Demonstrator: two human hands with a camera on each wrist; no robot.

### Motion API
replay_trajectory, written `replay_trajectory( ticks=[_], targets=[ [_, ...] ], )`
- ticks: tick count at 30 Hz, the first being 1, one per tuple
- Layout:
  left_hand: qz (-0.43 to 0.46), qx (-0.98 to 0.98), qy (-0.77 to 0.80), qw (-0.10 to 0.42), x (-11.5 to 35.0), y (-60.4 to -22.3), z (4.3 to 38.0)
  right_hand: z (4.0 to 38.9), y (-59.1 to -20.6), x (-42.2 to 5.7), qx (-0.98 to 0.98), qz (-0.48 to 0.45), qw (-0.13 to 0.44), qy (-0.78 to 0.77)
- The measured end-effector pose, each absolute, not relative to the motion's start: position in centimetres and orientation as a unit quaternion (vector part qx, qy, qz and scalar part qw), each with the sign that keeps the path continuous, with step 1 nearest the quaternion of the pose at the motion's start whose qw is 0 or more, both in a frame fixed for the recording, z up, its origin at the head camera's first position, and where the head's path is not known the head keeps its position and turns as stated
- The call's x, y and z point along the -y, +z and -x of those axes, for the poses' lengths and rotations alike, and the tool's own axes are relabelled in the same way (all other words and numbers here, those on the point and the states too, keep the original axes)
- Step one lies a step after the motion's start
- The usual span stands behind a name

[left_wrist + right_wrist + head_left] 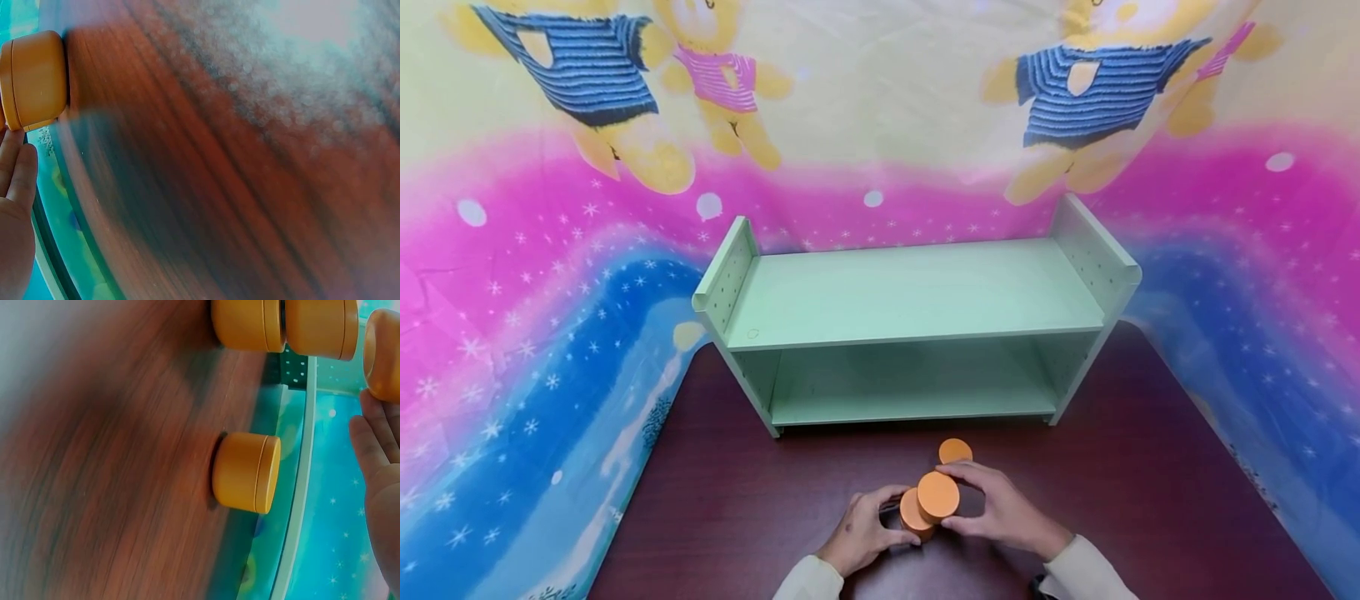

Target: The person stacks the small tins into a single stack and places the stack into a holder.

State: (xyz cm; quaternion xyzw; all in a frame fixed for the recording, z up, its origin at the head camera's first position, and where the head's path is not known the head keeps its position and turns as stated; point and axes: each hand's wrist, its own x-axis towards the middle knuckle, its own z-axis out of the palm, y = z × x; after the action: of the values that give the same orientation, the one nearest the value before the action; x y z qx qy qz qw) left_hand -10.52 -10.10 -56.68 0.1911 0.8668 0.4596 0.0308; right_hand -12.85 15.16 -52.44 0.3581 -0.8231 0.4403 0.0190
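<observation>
Raised jar point(938, 495) was pinched by right grip point(1015, 517), stack point(912, 508) by left grip point(861, 533); light, stiff, slick presumed, mid-wall hold favoured.

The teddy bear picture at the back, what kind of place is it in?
Perhaps a small indoor tabletop corner: a bear-printed backdrop stands behind a dark table holding a pale green shelf.

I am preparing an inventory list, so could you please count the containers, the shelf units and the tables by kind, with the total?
Orange containers: 4
Green shelf units: 1
Reddish-brown tables: 1
Total: 6
</observation>
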Motion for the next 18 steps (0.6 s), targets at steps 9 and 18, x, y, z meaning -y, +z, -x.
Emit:
replay_trajectory(
  ticks=[9,18],
  targets=[
    [-0.193,-0.875,0.443,0.025,10.1,-56.7,10.5,12.8,-53.1,-14.4,0.835,-0.353,0.032,0.421],
    [-0.189,-0.869,0.456,0.025,10.2,-56.7,10.6,12.8,-53.1,-13.7,0.828,-0.356,0.024,0.432]
  ],
)
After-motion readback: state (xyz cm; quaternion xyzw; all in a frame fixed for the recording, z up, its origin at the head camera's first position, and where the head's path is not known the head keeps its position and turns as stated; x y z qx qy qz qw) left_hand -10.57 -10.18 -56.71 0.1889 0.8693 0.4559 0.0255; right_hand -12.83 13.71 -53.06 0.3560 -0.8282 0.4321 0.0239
